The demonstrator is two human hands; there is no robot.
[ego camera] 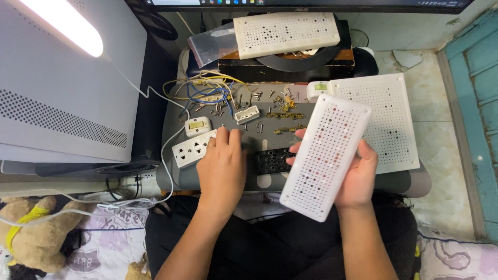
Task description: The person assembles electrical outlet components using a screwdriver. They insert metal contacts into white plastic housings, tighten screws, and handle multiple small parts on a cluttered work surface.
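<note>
Three white perforated covers are counted: one at centre right [326, 155] is clasped in the right hand [358, 176], one at right [391, 122], one at top [285, 33]. The left hand [222, 168] is laid flat, fingers together, on the tray [181, 179] beside the socket strip [192, 150], with scattered screws [254, 96] above.

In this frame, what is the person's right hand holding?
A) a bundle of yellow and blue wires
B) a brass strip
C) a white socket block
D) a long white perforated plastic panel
D: the right hand grips the long white perforated plastic panel, tilted above the grey work surface, while the left hand rests palm down on that surface beside the white socket block.
</note>
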